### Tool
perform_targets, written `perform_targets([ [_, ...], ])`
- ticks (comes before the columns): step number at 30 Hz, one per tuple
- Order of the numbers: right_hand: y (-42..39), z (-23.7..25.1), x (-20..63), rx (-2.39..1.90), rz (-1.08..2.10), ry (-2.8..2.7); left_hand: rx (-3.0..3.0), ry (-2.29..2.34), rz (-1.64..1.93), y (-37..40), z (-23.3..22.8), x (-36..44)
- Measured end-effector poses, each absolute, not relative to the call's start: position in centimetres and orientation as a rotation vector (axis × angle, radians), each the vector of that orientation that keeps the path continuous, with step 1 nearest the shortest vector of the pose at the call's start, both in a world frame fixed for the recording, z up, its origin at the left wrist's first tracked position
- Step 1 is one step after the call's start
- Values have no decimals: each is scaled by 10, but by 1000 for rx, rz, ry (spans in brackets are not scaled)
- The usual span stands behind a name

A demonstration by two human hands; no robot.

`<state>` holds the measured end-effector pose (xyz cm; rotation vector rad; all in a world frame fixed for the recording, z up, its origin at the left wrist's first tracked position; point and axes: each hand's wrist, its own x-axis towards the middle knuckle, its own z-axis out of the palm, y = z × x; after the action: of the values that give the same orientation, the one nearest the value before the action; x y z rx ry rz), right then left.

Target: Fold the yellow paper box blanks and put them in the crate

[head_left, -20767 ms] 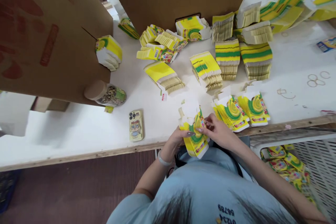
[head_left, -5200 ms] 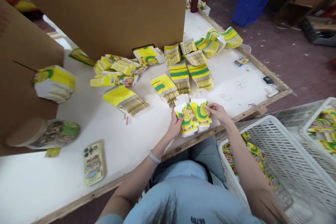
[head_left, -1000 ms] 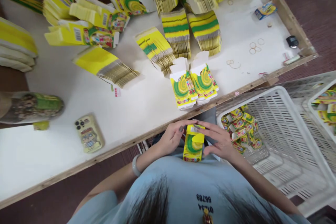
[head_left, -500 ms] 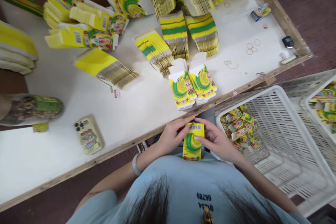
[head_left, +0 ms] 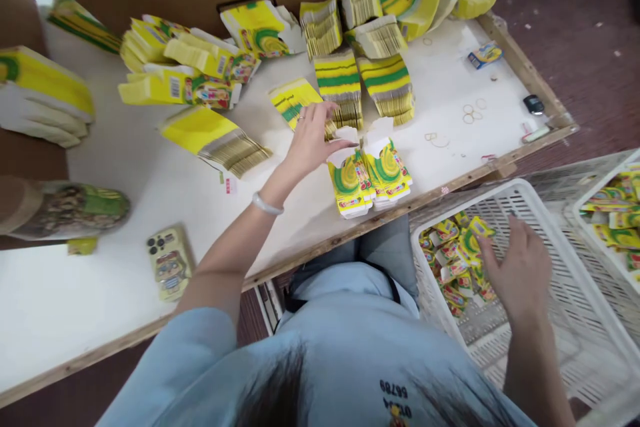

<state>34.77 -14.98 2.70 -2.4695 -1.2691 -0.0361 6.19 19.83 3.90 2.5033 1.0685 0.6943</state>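
Observation:
My left hand [head_left: 314,137] reaches over the table, thumb and fingers apart, holding nothing. Its thumb is by the white top flaps of a stack of small yellow-and-green cartons [head_left: 349,180]; a second such stack [head_left: 387,170] stands just right of it. Beside the fingers lies a fanned bundle of flat yellow cartons [head_left: 295,101]. Over the white plastic basket [head_left: 543,227], my right hand [head_left: 523,270] is open with its fingers spread. A small yellow carton [head_left: 475,240] is just left of its thumb, above the other cartons [head_left: 453,263] in the basket.
More flat carton bundles [head_left: 336,80] and loose cartons [head_left: 200,70] lie along the back. A phone [head_left: 170,263] and a jar [head_left: 75,208] are at left. Rubber bands [head_left: 470,113], a blue box [head_left: 485,55] and a black item [head_left: 533,105] lie at right. Another filled basket [head_left: 610,213] stands beyond.
Both hands held a yellow carton at the table edge. They have parted: the left moved forward to the stacks, the right moved right over the basket and let go of the carton.

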Motion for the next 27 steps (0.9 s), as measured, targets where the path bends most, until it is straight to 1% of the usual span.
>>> perform_targets([
  [2, -151, 25, 356, -2456, -137, -1319, 2534, 993, 561, 222, 33, 70],
  [5, -139, 23, 346, -2310, -82, -1344, 2598, 891, 424, 235, 28, 73],
  [7, -122, 24, 333, -2230, -36, -1341, 2653, 850, 401, 236, 32, 68],
  [9, -99, 29, 315, -2134, -42, -1341, 2695, 811, 487, 231, 41, 61],
  [11, -72, 39, 294, -1987, -108, -1363, 2686, 771, 684, 219, 54, 54],
  [13, -43, 51, 268, -1818, -195, -1382, 2597, 753, 880, 198, 68, 50],
  [15, -14, 60, 243, -1709, -220, -1403, 2458, 759, 1001, 170, 83, 49],
  [17, 9, 65, 221, -1661, -153, -1442, 2339, 780, 1051, 140, 98, 49],
  [20, 24, 62, 203, -1612, 30, -1512, 2181, 821, 1101, 104, 114, 44],
  [23, 15, 55, 200, -1565, 82, -1513, 2040, 809, 1102, 84, 111, 35],
  [27, -10, 44, 203, -1469, 47, -1482, 1957, 585, 1039, 61, 77, 37],
])
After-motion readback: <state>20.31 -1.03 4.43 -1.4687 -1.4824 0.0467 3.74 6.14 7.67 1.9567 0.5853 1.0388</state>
